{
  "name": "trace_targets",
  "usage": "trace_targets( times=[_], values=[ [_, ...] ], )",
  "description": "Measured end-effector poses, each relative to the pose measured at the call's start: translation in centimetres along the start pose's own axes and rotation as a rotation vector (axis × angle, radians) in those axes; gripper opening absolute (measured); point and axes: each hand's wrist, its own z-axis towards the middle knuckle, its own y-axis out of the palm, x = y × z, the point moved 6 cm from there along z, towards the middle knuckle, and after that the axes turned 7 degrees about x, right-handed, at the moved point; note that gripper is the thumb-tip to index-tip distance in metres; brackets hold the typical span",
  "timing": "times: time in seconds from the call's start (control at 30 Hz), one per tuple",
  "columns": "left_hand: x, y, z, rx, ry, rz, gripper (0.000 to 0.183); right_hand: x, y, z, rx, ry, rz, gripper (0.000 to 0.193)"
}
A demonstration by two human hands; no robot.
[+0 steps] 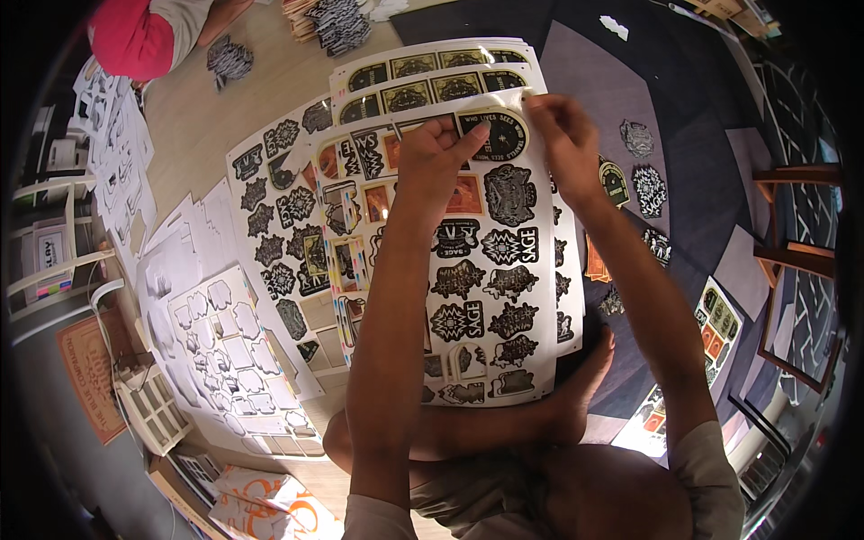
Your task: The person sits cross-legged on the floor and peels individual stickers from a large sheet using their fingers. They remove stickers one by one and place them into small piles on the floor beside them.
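A large white sticker sheet [490, 297] printed with black, gold and orange designs lies across my lap and the floor. My left hand [434, 160] is closed at its upper part, thumb pressed on a dark arched sticker [499, 139] and the other fingers curled. At the sheet's top right corner, my right hand [565, 139] has thumb and fingertips pinched together on the edge. Whether the arched sticker is lifting off cannot be seen. Beyond my hands lie more sheets [432, 56] with arched designs, overlapping. Another sticker sheet [283, 211] lies partly underneath on the left.
Cut-out stickers [648, 189] lie on the dark floor to the right, near wooden frames [796, 252]. Peeled white backing sheets [225, 333] spread at left beside a shelf [148, 405]. Sticker piles [337, 27] and a person in red [135, 40] are at the far side.
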Motion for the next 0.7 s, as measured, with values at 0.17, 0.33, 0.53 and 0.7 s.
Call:
trace_targets(
  times=[0.17,0.33,0.53,0.7],
  values=[
    [0.1,-0.2,-0.2,0.070,-0.023,-0.012,0.031,-3.8,-0.4,-2.5,0.085,-0.477,-0.319,0.038],
    [0.3,0.2,-0.2,0.018,-0.039,0.061,0.031,-5.6,0.1,-3.1,0.055,-0.595,-0.450,0.048],
    [0.2,0.0,-0.1,-0.009,-0.044,-0.065,0.029,-6.1,0.2,-4.9,0.200,-0.866,-0.687,0.051],
    [0.2,0.2,0.0,-0.045,-0.023,-0.085,0.027,-4.4,0.7,-4.7,0.018,-0.729,-0.572,0.041]
  ],
)
